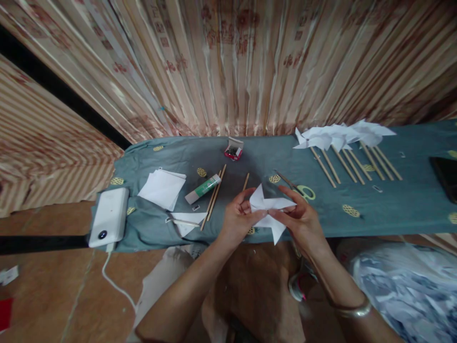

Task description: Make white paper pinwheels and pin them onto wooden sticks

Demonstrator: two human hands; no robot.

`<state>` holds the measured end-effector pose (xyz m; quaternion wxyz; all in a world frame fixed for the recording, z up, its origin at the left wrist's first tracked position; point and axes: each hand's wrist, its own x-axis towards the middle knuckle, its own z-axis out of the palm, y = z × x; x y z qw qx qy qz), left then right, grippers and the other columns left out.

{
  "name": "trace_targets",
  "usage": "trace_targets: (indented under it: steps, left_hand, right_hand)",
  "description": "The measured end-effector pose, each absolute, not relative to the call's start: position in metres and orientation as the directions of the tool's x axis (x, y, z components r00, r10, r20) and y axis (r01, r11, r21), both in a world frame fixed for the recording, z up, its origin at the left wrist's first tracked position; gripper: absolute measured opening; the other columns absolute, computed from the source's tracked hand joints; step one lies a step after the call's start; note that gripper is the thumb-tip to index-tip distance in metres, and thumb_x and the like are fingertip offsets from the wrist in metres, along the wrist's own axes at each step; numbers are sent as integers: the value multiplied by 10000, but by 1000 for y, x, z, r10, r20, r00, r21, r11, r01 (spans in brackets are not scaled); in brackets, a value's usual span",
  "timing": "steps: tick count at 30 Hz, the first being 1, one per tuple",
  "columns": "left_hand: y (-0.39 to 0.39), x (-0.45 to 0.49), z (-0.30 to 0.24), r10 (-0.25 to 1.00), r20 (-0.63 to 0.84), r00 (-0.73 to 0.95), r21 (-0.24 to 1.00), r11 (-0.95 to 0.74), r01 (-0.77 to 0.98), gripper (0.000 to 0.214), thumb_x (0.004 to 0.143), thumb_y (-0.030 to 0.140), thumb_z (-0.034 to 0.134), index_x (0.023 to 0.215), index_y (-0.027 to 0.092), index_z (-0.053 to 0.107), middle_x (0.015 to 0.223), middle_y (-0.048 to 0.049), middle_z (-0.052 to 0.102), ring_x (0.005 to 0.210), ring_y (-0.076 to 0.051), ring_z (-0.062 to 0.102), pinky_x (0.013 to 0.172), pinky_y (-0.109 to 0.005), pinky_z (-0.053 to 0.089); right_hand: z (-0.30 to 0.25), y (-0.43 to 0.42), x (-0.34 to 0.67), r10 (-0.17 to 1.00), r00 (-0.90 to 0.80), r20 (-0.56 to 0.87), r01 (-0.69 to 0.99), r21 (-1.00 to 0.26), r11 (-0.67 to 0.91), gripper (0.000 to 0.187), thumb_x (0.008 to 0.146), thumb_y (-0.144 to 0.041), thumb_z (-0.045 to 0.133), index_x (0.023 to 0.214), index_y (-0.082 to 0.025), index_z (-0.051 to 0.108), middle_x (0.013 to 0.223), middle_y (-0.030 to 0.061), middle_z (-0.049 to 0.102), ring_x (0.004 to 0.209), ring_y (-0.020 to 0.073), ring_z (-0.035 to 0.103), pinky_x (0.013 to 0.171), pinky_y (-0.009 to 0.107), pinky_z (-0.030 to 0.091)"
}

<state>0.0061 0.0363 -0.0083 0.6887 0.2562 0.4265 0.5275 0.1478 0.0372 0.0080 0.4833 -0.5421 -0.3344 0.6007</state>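
A white paper pinwheel [270,206] is held over the table's near edge, its folded points spread out around the middle. My left hand [238,213] grips it from the left, and my right hand [299,212] from the right. Both thumbs press close to its centre. A wooden stick [246,181] lies just beyond my left hand, partly hidden by it. Scissors [303,191] with pale green handles rest behind my right hand. Left of my hands lie two more wooden sticks [213,200] and a glue stick [203,188].
Finished pinwheels [332,136] on sticks lie in a row at the back right. A small red box [233,150] of dark pins stands open at the back. White paper sheets [162,188], a pen [183,222] and a white power bank [110,216] with a cable are at left. A dark phone [444,176] lies far right.
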Motion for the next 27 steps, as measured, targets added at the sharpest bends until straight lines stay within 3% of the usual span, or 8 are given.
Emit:
trace_targets:
  steps: [11, 18, 27]
  left_hand:
    - [37, 4, -10, 952, -297, 68, 824, 292, -485, 638, 491, 185, 861, 1075, 163, 606, 834, -12, 725, 729, -152, 669, 696, -258, 507]
    - [36, 1, -7, 928, -347, 132, 747, 359, -560, 634, 449, 173, 872, 1029, 160, 617, 769, 8, 735, 654, -129, 665, 670, -250, 508]
    - [39, 4, -1, 921, -389, 39, 745, 339, -575, 626, 441, 148, 871, 1013, 137, 615, 739, 0, 739, 633, -126, 661, 665, -246, 507]
  right_hand:
    - [7, 36, 146, 959, 85, -270, -105, -960, -261, 742, 519, -331, 856, 1188, -200, 564, 503, -70, 624, 415, 114, 551, 432, 226, 427]
    - [8, 34, 144, 958, 85, -273, -96, -959, -265, 728, 523, -333, 856, 1180, -200, 573, 482, -84, 594, 412, 105, 534, 437, 223, 415]
    - [13, 37, 149, 918, 48, -393, -377, -859, -347, 653, 504, -275, 860, 1099, -229, 596, 752, -33, 717, 627, 116, 638, 598, 232, 490]
